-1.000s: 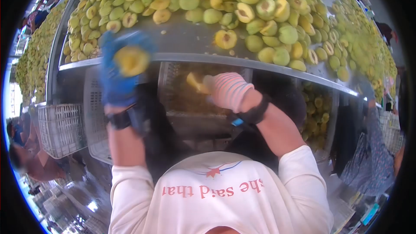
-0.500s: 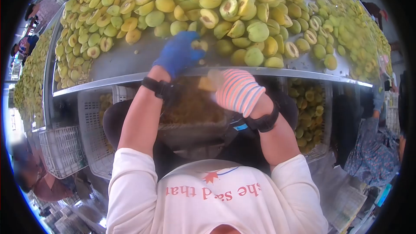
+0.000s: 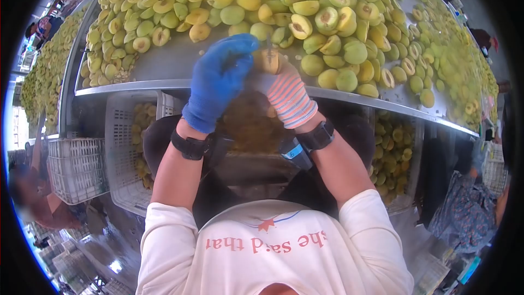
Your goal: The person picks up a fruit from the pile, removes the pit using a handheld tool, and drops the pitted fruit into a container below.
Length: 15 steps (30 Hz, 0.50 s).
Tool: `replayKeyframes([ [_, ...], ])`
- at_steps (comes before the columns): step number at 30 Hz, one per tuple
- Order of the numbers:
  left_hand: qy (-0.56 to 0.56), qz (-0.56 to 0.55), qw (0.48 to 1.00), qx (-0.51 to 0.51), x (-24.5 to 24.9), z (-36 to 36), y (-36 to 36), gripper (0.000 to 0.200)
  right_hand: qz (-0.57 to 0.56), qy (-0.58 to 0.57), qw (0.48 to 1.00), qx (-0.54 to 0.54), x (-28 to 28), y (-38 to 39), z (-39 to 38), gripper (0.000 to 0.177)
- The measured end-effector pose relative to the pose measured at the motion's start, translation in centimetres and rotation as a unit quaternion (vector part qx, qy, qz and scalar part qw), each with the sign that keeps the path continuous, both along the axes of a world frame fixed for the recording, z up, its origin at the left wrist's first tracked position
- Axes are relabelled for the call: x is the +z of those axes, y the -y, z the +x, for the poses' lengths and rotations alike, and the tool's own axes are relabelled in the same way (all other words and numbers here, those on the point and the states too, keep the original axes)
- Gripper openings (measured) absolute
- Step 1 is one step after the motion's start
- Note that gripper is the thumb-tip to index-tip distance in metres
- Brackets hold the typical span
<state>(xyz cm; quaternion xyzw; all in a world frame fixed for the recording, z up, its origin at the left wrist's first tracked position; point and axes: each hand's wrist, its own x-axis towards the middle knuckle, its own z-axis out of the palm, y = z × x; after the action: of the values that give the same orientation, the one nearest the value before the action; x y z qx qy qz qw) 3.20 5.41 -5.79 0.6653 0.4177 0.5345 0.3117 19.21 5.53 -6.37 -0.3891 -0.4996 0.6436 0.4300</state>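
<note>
Above the metal table's front edge (image 3: 180, 83), my left hand (image 3: 221, 79) in a blue glove has its fingers curled towards my right hand. Whether it grips anything is hidden. My right hand (image 3: 286, 90), in a striped glove, is closed around a yellowish wooden-looking piece (image 3: 269, 61) that points up beside the blue fingertips; its exact shape is blurred. Green and yellow cut fruit (image 3: 248, 0) is heaped on the table just beyond both hands.
Below the table edge are a white crate of fruit (image 3: 123, 147) on the left, blurred fruit (image 3: 251, 131) between my knees, and more fruit (image 3: 390, 147) on the right. A stacked crate (image 3: 78, 169) and other people (image 3: 464, 207) are at the sides.
Both hands have come together above the table edge. My right hand has moved up and its piece now points upward. The view has shifted slightly.
</note>
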Motion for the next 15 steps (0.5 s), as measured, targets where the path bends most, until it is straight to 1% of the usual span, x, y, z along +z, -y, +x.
replayKeyframes([
  [1, -0.025, 0.034, 0.999, 0.018, -0.3, -0.1, 0.0, 0.026, 0.050, 0.006, 0.999, -0.002, -0.9, 0.0, -0.5, 0.028],
  [3, -0.077, 0.103, 0.990, 0.056, -0.7, -0.3, 0.0, 0.025, 0.049, -0.040, 0.998, -0.009, -1.2, 0.1, -1.4, 0.028],
  [6, -0.089, 0.136, 0.986, 0.022, 0.0, -1.4, 0.0, 0.021, -0.101, -0.192, 0.976, -0.025, 1.3, 0.3, -2.5, 0.027],
  [8, 0.076, 0.081, 0.992, -0.054, -0.5, -1.8, 1.3, 0.025, -0.201, -0.287, 0.936, -0.034, 2.8, 0.5, -3.1, 0.026],
  [10, 0.235, 0.032, 0.970, -0.053, 0.7, -1.4, 1.5, 0.036, -0.194, -0.242, 0.950, 0.044, 3.4, 0.4, -2.1, 0.029],
  [11, 0.311, 0.012, 0.950, -0.015, 1.8, -0.7, 1.1, 0.042, -0.189, -0.220, 0.953, 0.083, 3.4, 0.3, -1.9, 0.030],
  [13, 0.255, 0.041, 0.965, 0.039, 1.6, -1.1, 0.8, 0.049, -0.105, -0.128, 0.984, 0.069, 2.4, 0.5, -3.3, 0.034],
  [14, 0.121, 0.089, 0.987, 0.053, -0.4, -1.9, 0.5, 0.050, -0.047, -0.067, 0.995, 0.056, 1.5, 0.4, -3.8, 0.036],
  [15, 0.080, 0.087, 0.992, 0.050, -1.1, -2.3, 0.6, 0.050, 0.009, -0.003, 0.999, 0.038, 0.5, 0.3, -4.4, 0.038],
])
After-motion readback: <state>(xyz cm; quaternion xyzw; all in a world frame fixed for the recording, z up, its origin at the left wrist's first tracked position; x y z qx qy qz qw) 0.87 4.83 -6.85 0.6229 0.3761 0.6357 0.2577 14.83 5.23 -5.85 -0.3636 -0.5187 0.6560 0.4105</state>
